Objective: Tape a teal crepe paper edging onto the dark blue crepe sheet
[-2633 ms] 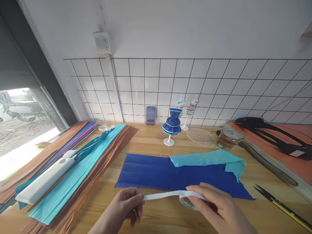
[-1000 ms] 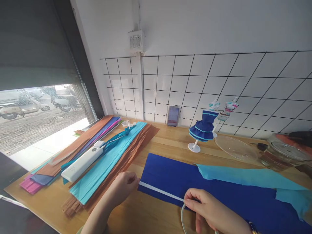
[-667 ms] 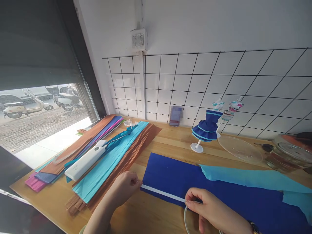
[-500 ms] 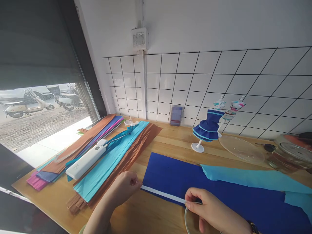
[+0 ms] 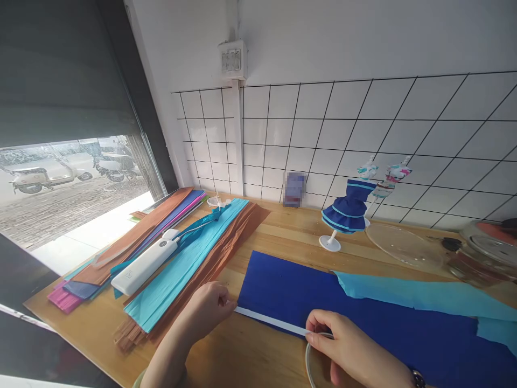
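White tape point(image 5: 270, 321) lined the near edge of the dark blue sheet point(image 5: 294, 288) on the table point(image 5: 218, 355). The left hand point(image 5: 210, 310) pinched its end at the sheet's near-left corner; the right hand point(image 5: 343, 339), well apart, pinched it beside the roll point(image 5: 309, 364). One stretch was placed — whether stuck, I couldn't tell — and the remainder stayed on the roll. In the earliest frame, the tape hung between the hands, nearer than the sheet.

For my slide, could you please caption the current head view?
Left hand and right hand hold white tape along the near edge of a dark blue sheet.
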Action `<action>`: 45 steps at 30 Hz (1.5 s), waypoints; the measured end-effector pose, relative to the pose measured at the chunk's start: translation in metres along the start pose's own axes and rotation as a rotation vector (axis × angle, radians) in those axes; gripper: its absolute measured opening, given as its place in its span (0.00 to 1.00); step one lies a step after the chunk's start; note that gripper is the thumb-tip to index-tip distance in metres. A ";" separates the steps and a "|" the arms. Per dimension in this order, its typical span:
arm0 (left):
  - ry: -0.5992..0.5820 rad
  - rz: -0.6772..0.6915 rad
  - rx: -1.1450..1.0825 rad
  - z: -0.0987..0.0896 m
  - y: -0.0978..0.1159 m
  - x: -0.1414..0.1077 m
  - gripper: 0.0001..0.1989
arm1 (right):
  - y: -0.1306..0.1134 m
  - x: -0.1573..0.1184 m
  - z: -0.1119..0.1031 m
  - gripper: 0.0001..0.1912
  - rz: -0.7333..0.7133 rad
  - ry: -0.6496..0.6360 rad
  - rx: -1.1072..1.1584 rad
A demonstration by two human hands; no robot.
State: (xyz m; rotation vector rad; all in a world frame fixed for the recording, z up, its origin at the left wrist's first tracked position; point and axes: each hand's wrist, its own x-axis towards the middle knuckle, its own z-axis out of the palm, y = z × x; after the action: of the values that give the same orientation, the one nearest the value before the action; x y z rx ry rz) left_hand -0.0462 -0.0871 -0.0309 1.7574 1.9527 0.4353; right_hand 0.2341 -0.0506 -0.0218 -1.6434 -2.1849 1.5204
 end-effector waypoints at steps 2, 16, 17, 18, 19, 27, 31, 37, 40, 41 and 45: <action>0.004 -0.001 0.008 0.000 0.001 0.000 0.12 | 0.000 0.001 0.000 0.05 -0.017 0.004 0.000; 0.014 0.006 0.082 -0.001 0.007 0.000 0.11 | -0.002 0.001 0.000 0.04 0.017 -0.003 -0.015; 0.016 0.010 0.088 0.000 0.007 0.000 0.11 | -0.001 0.002 0.001 0.05 0.003 0.002 -0.012; 0.017 0.015 0.095 0.000 0.007 0.000 0.11 | 0.000 0.002 0.001 0.05 -0.013 0.007 -0.007; 0.017 0.020 0.101 0.001 0.007 0.000 0.11 | 0.001 0.002 0.001 0.05 -0.021 0.012 -0.005; 0.015 0.001 0.175 0.001 0.010 -0.005 0.10 | -0.003 0.000 0.001 0.04 0.044 -0.007 -0.013; 0.000 -0.034 0.216 0.001 0.014 -0.009 0.10 | -0.007 -0.001 0.000 0.04 0.044 -0.005 -0.041; -0.013 -0.114 0.248 -0.001 0.016 -0.009 0.11 | -0.007 -0.003 0.001 0.04 0.009 0.027 -0.063; -0.019 -0.154 0.237 -0.002 0.014 -0.008 0.12 | -0.005 -0.003 0.002 0.05 -0.037 0.059 -0.067; -0.019 -0.162 0.232 -0.002 0.013 -0.007 0.12 | -0.004 -0.003 0.002 0.05 -0.038 0.061 -0.067; -0.020 -0.179 0.209 -0.004 0.012 -0.006 0.12 | -0.009 -0.004 0.001 0.04 0.012 0.034 -0.065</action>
State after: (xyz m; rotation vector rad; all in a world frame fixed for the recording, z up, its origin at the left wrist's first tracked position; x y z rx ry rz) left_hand -0.0378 -0.0912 -0.0201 1.6805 2.1851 0.1560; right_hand 0.2293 -0.0540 -0.0142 -1.6901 -2.2338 1.4286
